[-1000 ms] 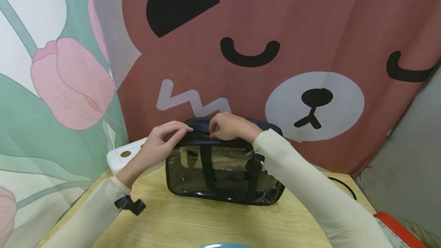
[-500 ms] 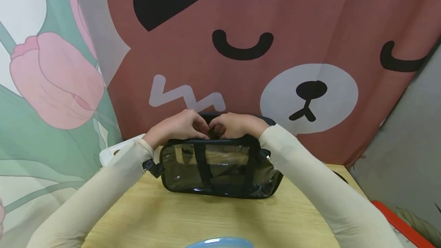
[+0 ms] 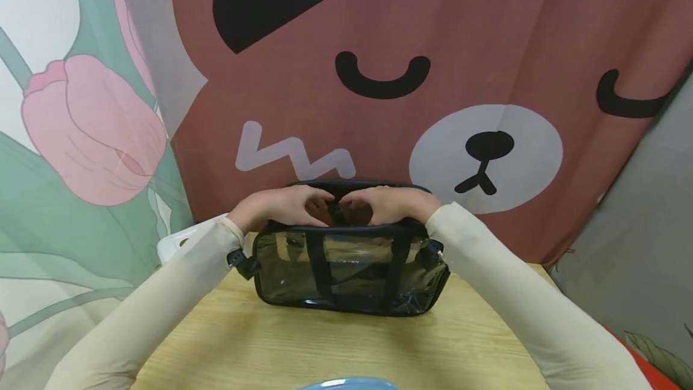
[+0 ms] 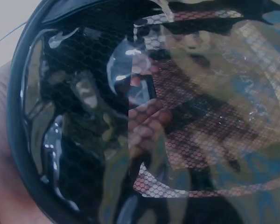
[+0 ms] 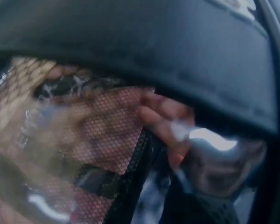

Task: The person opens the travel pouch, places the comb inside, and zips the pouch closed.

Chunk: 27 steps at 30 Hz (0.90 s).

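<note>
Your fingers [image 3: 323, 193] arch away from the thumbs at the mouth of the dark see-through bag [image 3: 354, 269], left hand [image 3: 287, 204] and right hand [image 3: 399, 203] facing each other with fingertips nearly meeting; whether either pinches the rim you can't fairly tell, as the wrist views look hazily through clear panels. If you pull harder on one side, the soft bag could skew or tip on the tabletop [image 3: 227, 342]; if you slacken, its rim may sag inward and close around your knuckles. It stands upright before the bear-print cloth [image 3: 303, 95], mouth upward and broad clear side toward you, its long axis running left to right, the right end angled slightly nearer.
</note>
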Available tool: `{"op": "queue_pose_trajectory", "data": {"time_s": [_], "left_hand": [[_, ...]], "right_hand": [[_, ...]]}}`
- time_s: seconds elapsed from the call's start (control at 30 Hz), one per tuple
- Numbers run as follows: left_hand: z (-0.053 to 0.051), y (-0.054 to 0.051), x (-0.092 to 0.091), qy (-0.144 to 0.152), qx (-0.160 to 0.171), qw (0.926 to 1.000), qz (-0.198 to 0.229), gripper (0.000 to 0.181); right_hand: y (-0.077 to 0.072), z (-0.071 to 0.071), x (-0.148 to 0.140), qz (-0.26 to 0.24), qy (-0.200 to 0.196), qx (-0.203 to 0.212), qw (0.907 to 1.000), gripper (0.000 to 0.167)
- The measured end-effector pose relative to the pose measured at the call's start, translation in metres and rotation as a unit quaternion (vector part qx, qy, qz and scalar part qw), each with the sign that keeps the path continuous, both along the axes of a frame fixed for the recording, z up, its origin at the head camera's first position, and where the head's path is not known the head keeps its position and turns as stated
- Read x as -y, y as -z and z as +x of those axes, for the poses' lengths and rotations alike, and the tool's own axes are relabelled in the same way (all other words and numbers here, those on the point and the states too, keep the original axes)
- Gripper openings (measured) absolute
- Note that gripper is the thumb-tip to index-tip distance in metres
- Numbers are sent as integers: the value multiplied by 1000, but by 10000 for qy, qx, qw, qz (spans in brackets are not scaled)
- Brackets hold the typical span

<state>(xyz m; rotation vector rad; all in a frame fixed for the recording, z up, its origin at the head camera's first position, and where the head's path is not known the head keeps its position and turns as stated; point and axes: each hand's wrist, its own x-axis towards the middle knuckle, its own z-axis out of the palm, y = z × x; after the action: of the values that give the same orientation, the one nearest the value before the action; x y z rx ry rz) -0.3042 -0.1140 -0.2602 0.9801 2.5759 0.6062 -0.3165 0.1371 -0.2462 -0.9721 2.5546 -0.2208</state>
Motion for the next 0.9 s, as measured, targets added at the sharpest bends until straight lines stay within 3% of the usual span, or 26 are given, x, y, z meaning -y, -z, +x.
{"op": "queue_pose_trajectory", "data": {"time_s": [0.27, 0.57, 0.9], "left_hand": [[-4, 4, 4, 5, 229, 9996, 154, 71], [-9, 5, 8, 93, 480, 9983, 309, 70], [-9, 0, 17, 28, 513, 9981, 351, 75]], "right_hand": [[0, 1, -7, 151, 167, -95, 9997, 70], [6, 0, -41, 815, 987, -465, 9907, 64], [4, 2, -59, 403, 1293, -234, 9905, 69]]}}
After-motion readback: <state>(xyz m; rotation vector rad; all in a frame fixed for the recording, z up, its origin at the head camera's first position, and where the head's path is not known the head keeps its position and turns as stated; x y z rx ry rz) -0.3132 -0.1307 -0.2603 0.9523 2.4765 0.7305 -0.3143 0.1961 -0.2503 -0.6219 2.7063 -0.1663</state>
